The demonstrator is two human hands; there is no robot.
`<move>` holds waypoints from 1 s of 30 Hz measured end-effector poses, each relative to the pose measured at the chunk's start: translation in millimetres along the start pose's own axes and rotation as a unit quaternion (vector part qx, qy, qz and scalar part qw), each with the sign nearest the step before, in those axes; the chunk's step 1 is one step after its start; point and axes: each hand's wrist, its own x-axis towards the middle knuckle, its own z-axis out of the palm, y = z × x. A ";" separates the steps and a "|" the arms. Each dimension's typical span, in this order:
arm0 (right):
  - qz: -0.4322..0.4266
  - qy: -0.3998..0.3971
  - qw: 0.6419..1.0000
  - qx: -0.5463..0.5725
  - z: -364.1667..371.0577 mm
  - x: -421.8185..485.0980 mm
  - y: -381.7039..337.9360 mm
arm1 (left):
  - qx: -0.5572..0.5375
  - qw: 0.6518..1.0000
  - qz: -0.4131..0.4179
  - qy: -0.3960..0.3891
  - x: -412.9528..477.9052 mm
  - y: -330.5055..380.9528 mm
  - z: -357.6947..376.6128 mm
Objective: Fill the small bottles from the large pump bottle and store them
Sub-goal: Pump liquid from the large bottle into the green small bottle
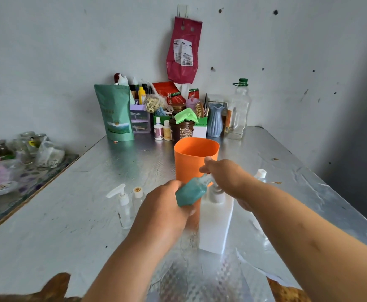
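My left hand (165, 205) grips a small bottle filled with teal liquid (191, 190), tilted with its clear neck pointing up to the right. My right hand (226, 177) closes its fingers at that neck, where a cap or pump top is mostly hidden. Directly below stands the large white pump bottle (216, 223), its pump head under my right hand. An orange container (194, 158) stands just behind the hands. Two empty clear small bottles stand left of my left hand: one with a white pump (123, 205), one with an open white neck (138, 197). Another capped small bottle (260, 175) shows behind my right arm.
The silver foil-covered table (80, 203) carries a clutter at the back wall: green pouch (115, 114), brown jar (181, 129), blue vase (215, 122), clear oil bottle (239, 110). A lower side table with jars (23, 149) sits left.
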 end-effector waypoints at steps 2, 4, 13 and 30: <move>-0.002 -0.003 1.000 0.003 0.4 2.7 1.4 | -0.002 1.000 0.001 -0.002 1.0 -1.8 1.3; 0.000 -0.004 1.000 0.006 2.7 5.3 3.4 | -0.006 1.000 -0.002 -0.002 2.3 -4.5 3.3; 0.016 0.003 1.000 0.023 4.0 2.3 7.5 | 0.009 1.000 -0.009 -0.004 1.1 -3.1 3.6; 0.006 -0.007 1.000 0.004 2.8 1.0 2.7 | -0.002 1.000 0.000 0.000 0.3 -5.0 1.9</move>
